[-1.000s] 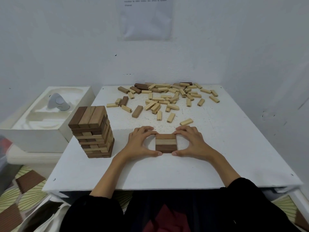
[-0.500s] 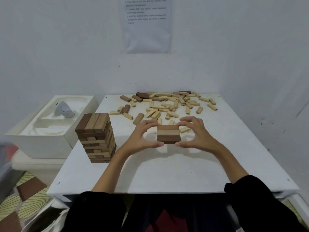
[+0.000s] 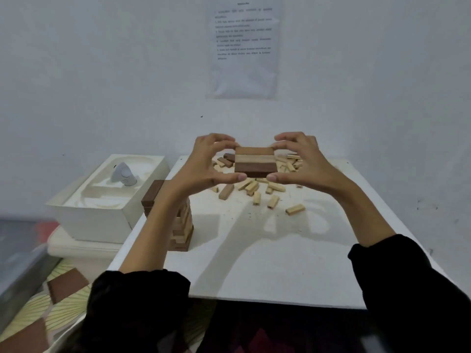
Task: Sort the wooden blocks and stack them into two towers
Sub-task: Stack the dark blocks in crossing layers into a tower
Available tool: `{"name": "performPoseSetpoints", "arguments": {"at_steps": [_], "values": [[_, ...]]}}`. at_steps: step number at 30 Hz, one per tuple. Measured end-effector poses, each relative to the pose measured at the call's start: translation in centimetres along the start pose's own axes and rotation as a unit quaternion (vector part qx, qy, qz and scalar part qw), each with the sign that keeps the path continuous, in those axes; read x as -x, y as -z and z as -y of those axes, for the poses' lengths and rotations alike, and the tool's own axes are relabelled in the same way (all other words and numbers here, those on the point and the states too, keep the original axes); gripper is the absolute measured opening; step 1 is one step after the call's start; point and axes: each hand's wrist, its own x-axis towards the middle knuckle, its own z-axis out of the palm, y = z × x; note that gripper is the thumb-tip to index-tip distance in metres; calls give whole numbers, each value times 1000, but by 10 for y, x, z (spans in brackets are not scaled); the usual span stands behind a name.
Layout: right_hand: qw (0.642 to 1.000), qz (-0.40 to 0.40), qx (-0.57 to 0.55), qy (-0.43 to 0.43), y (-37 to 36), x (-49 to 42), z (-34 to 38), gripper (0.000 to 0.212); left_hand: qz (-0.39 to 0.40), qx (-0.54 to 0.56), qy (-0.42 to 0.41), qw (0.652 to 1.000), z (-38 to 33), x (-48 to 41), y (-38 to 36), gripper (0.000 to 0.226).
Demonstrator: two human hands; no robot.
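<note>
A row of three wooden blocks (image 3: 255, 161), side by side in tan, pale and dark brown, hangs high above the white table (image 3: 267, 263). My left hand (image 3: 204, 164) presses its left end and my right hand (image 3: 303, 163) its right end, squeezing the row between them. A tower of stacked blocks (image 3: 182, 225) stands at the table's left edge, largely hidden behind my left forearm. Several loose blocks (image 3: 257, 189), mostly pale with a few dark ones, lie scattered across the far part of the table, partly behind my hands.
A white foam box (image 3: 102, 212) holding a grey object (image 3: 123, 173) stands left of the table. A printed sheet (image 3: 243, 47) hangs on the white wall behind. The wall closes in on the right. Patterned floor shows at lower left.
Both hands have lifted the three-block row from the tabletop up into the air. The view has tilted upward, and my left forearm now covers most of the tower.
</note>
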Motion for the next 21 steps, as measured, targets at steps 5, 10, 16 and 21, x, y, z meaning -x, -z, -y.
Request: {"name": "performPoseSetpoints", "arguments": {"at_steps": [5, 10, 16, 21], "values": [[999, 9, -17, 26, -37, -28, 29, 53, 8, -33, 40, 999, 26, 20, 47, 69], [999, 24, -14, 24, -87, -49, 49, 61, 37, -45, 106, 993, 63, 47, 78, 64], [999, 41, 15, 19, -132, -57, 63, 63, 65, -22, 144, 987, 91, 74, 96, 62], [998, 54, 30, 15, -143, -57, 68, 62, 79, 6, 156, 985, 107, 86, 98, 62]]}}
